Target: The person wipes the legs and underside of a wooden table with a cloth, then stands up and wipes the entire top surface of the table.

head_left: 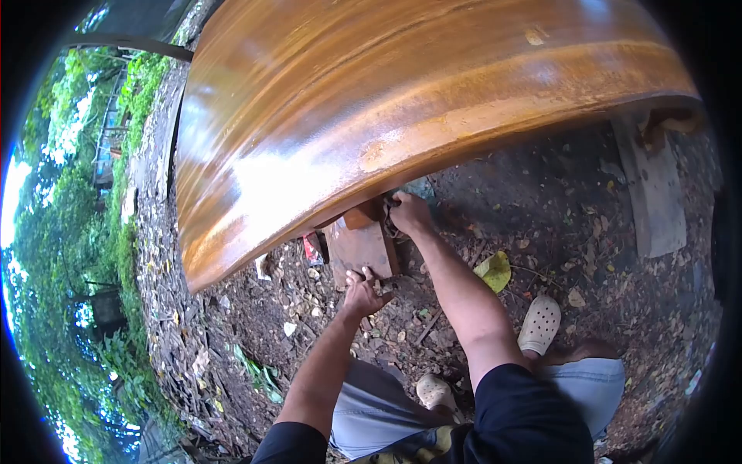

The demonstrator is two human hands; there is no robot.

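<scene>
A big glossy brown wooden hull (pixel 371 100) curves over the dirt ground. My right hand (pixel 410 213) reaches under its lower edge and grips something small and dark there; I cannot tell what it is. My left hand (pixel 365 290) rests lower down, fingers curled on the near end of a reddish wooden block (pixel 359 246) that lies beneath the hull. A smaller wooden wedge (pixel 360 216) sits between that block and the hull's edge.
A grey plank (pixel 657 193) props the hull at the right. Dry leaves, a yellow leaf (pixel 495 271) and litter cover the ground. My feet in pale clogs (pixel 539 325) stand below my arms. Green bushes and trees fill the left side.
</scene>
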